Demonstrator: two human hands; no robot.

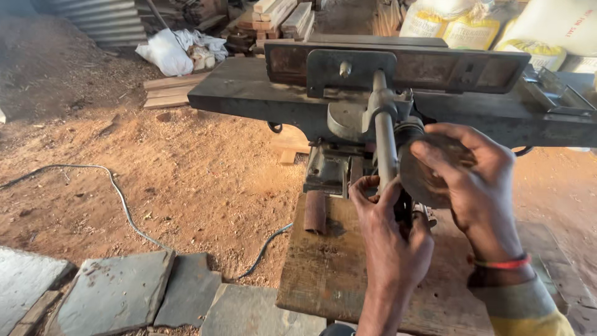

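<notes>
The right hand (463,165) cups the round disc (429,177) at the machine's (261,93) side to steady it, while the left hand (388,233) pinches something hidden beneath it, above the worn wooden surface (323,267)

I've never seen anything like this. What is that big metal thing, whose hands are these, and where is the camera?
The camera sits on a person's head, looking down at their own two bare hands. The grey machine is a heavy woodworking machine with a long flat metal bed, standing on sawdust-covered ground. The right hand grips a round disc at the end of its shaft. The left hand reaches in just below, beside a metal rod. A wooden board lies underneath, with a small rusty cylinder on it. A cable trails across the ground.
</notes>
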